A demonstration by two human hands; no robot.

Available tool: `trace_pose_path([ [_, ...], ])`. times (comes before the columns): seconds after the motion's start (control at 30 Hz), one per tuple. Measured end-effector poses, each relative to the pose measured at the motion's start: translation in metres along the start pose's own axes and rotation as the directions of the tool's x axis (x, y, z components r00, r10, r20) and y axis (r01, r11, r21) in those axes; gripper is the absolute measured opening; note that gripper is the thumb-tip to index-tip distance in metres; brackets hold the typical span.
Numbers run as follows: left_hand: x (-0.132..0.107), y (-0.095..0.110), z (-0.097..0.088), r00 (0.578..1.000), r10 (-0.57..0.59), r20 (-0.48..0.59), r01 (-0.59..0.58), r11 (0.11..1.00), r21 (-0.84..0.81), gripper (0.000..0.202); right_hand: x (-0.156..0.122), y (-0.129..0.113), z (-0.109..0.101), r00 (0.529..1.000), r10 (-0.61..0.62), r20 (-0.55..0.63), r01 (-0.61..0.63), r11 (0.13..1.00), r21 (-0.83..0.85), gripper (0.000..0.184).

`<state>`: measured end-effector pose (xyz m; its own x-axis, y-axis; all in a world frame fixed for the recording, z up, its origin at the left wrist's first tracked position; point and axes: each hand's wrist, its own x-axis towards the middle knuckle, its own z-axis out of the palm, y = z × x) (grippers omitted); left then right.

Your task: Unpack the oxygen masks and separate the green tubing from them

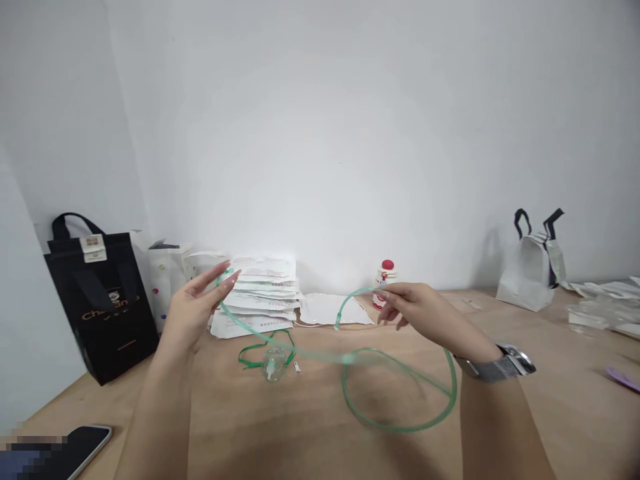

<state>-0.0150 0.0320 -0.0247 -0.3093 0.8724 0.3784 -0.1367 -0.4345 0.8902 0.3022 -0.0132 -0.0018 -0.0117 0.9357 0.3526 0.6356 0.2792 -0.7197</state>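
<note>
A length of green, see-through oxygen tubing point(415, 427) hangs in loops between my two hands, above the wooden table. My left hand point(203, 297) pinches the tubing near one end between thumb and fingers. Near another end my right hand point(405, 301) holds it too, with a connector point(338, 321) hanging just left of the fingers. A clear oxygen mask point(273, 365) with a green strap point(250, 363) lies on the table between the hands. Right beside it is a small white piece point(297, 367).
Behind my left hand rises a stack of white printed packets point(265, 303). A black bag point(105, 307) and a phone point(80, 450) are at left. A red-topped figure point(387, 277) stands at the back; a white bag point(527, 280) and plastic packaging point(595, 313) are at right.
</note>
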Motion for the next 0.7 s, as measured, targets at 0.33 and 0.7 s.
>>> trace_pose_path([
  [0.33,-0.023,0.017,0.02,0.944,-0.126,0.305,0.06,0.975,0.216,0.029,-0.019,-0.025,0.008,0.946,-0.285,0.152,0.27,0.957,0.108,0.029],
  [0.7,-0.058,0.02,0.057,0.741,-0.205,0.64,0.125,0.978,0.168,0.029,-0.013,-0.035,0.042,0.935,-0.327,0.134,0.325,0.945,0.036,0.015],
])
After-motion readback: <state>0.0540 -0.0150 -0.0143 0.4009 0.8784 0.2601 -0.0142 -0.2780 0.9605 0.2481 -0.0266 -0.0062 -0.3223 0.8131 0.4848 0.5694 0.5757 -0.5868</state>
